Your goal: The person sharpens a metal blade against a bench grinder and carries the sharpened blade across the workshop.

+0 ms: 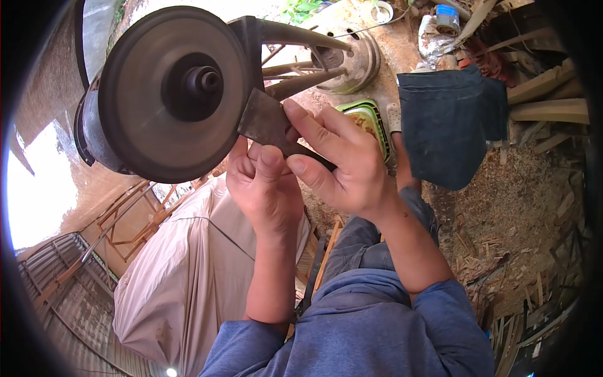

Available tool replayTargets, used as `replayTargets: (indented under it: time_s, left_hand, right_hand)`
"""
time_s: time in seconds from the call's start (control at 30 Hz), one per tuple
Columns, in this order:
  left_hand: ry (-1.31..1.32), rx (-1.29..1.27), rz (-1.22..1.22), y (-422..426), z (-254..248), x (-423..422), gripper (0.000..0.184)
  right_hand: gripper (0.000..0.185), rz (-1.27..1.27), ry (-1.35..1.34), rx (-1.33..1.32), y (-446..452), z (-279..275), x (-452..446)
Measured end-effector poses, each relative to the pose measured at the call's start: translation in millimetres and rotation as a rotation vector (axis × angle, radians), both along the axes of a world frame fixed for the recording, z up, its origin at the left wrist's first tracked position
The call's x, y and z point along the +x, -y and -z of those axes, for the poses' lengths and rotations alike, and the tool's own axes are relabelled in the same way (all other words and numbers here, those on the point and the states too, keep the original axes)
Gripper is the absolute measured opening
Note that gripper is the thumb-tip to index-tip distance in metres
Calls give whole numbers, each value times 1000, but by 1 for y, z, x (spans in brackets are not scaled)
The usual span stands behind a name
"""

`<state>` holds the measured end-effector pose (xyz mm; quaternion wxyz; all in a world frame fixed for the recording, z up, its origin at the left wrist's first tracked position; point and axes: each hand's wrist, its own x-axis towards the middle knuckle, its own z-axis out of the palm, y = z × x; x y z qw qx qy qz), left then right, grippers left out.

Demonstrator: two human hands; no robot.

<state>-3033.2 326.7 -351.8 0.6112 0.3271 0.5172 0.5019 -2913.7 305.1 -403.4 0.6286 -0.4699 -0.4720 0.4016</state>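
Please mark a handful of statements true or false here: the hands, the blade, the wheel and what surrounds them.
1. Both the left hand and the right hand are on the metal blade. True.
2. The blade is at the hub of the wheel. False: it is by the rim, on the side toward the right hand.
3. The hands wear gloves. False: they are bare.
4. A dark cloth shows right of the hands. True.
5. The pale cover is on the person's right. False: left.

The dirt floor (524,188) holds wood scraps (466,242) at lower right, a green-rimmed tray (379,119) right of centre, and a round metal base (363,69) at upper centre.
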Motion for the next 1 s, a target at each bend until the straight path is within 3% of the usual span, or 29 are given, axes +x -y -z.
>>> replayTargets:
  time_s: [1.0]
  left_hand:
    - [37,23,-9,-2,1,6,74]
  right_hand:
    - [56,2,4,40,-2,2,-1]
